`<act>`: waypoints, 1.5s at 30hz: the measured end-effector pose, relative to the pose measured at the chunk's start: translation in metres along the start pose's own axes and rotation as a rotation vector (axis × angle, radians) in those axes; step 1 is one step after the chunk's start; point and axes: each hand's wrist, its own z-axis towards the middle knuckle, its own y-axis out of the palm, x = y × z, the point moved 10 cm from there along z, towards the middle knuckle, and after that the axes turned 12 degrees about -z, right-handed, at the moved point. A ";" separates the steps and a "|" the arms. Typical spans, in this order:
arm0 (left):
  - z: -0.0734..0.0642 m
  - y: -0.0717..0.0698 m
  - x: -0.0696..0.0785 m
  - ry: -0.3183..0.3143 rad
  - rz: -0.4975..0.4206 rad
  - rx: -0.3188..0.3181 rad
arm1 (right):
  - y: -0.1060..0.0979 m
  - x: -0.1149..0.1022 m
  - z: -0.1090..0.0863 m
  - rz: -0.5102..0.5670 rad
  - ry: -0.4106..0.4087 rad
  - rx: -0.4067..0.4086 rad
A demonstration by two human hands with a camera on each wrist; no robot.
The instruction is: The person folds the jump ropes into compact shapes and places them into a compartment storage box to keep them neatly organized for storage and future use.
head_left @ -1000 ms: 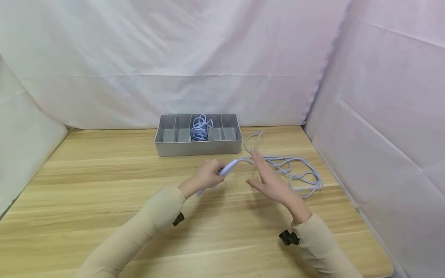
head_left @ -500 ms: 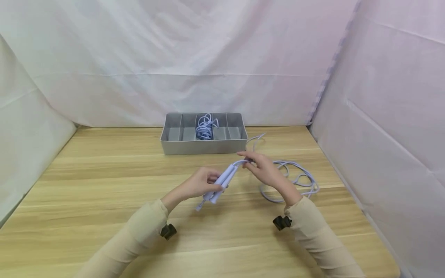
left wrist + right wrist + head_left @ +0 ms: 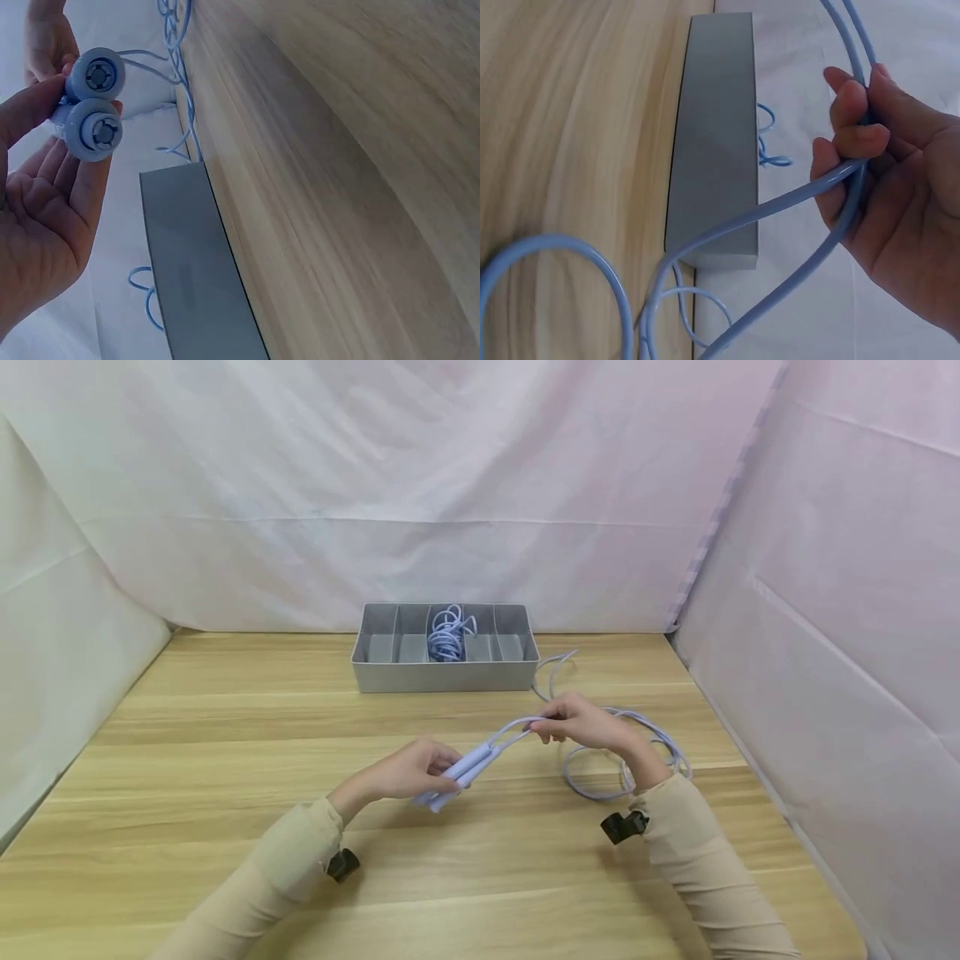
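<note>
My left hand grips the two pale blue handles of a jump rope, held side by side above the table. Their round, hollow ends face the camera in the left wrist view. To the right, my right hand pinches the two strands of cord just beyond the handles. In the right wrist view the cord passes between the fingers and hangs down in loops. The rest of the cord lies loosely on the table, partly hidden behind the right forearm.
A grey box with several compartments stands at the back of the wooden table. A coiled blue cord fills its middle compartment. White cloth hangs behind the table and along both sides.
The right hand was spread beside the cord and now pinches its strands. The left hand has drawn the handles toward the lower left, and both handles now show side by side.
</note>
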 end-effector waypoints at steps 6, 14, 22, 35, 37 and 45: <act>-0.007 0.000 -0.003 -0.020 0.055 -0.031 | -0.001 0.001 -0.004 -0.022 -0.008 -0.068; -0.013 -0.001 -0.014 -0.101 -0.058 -0.058 | -0.012 0.002 -0.005 -0.034 0.032 -0.005; -0.016 0.002 -0.021 -0.145 -0.131 -0.116 | -0.017 -0.002 -0.003 -0.020 0.024 0.020; -0.036 -0.005 -0.017 -0.131 -0.046 -0.121 | -0.037 0.015 -0.018 0.012 0.079 -0.133; -0.040 -0.004 -0.017 -0.139 -0.063 -0.133 | -0.044 0.018 -0.019 -0.003 0.099 -0.131; -0.057 0.014 -0.016 -0.162 -0.197 -0.227 | -0.066 0.010 -0.018 -0.066 0.067 -0.059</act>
